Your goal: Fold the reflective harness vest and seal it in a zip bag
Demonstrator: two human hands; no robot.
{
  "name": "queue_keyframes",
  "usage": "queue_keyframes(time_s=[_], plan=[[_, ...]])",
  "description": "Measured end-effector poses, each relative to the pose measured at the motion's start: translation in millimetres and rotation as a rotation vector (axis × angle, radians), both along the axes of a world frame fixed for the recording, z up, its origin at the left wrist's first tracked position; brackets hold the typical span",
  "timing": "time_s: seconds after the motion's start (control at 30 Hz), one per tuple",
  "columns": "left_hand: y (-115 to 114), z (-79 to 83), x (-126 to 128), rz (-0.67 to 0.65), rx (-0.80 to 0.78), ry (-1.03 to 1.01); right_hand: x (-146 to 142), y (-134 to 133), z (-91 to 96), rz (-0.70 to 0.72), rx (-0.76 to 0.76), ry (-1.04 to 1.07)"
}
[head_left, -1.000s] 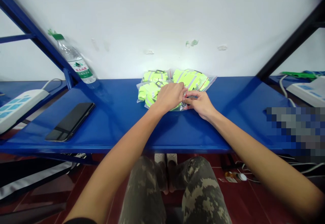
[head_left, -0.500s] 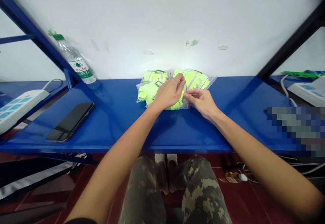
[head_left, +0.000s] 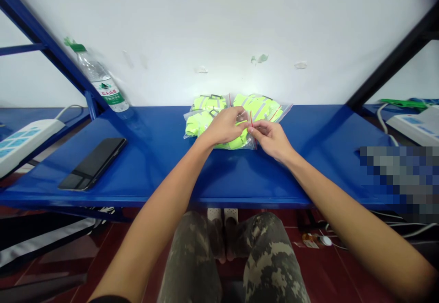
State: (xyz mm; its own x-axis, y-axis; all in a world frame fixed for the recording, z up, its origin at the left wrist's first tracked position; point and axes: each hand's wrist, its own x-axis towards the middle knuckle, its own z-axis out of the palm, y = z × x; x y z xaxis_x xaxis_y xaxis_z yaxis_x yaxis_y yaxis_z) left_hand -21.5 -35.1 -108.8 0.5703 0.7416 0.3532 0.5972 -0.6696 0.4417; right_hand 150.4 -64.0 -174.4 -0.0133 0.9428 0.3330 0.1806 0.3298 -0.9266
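Clear zip bags packed with folded neon-yellow reflective straps lie bunched near the wall. My right hand [head_left: 273, 140] pinches the red-edged opening of the front zip bag [head_left: 233, 143] between thumb and fingertips. From the left, my left hand [head_left: 224, 126] reaches over that bag, its fingers closed on the same edge close to my right fingertips. Part of the bag is hidden beneath the left hand. Behind it rest a smaller-looking bag [head_left: 206, 102] at the left and another bag [head_left: 255, 104] at the right, both with grey reflective stripes showing.
On the blue tabletop [head_left: 154, 156], a black phone [head_left: 94, 163] lies at the left. A water bottle [head_left: 104, 83] stands at the back left corner. White power strips [head_left: 30, 140] flank both sides, and a pixelated patch covers the right end.
My left hand has lowered from above the red seal, its fingers now down on the bag's edge beside my right fingertips. The right hand stays almost where it was.
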Motion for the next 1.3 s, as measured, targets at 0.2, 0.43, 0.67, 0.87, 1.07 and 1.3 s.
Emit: queue_keyframes(time_s=[0.2, 0.43, 0.67, 0.87, 1.07, 1.3], plan=[[-2, -3.9, 2, -0.01, 0.028, -0.007, 0, -2, 5.7, 0.002, -0.012, 0.015], [-1, -4.9, 0, -0.05, -0.009, 0.011, 5, -2, 8.8, 0.02, -0.131, 0.096], [-4, 0.3, -3, -0.047, -0.026, 0.083, 3, 1, 5.5, -0.012, -0.086, 0.084], [-6, 2.3, -1, -0.077, -0.066, 0.157, 1, -1, 7.8, -0.027, -0.07, 0.058], [-7, 1.3, 0, -0.035, -0.034, 0.153, 2, -3, 9.2, -0.002, -0.1, 0.049], [-5, -2.3, 0, -0.009, -0.036, 0.119, 7, -8, 13.1, 0.103, -0.151, -0.011]])
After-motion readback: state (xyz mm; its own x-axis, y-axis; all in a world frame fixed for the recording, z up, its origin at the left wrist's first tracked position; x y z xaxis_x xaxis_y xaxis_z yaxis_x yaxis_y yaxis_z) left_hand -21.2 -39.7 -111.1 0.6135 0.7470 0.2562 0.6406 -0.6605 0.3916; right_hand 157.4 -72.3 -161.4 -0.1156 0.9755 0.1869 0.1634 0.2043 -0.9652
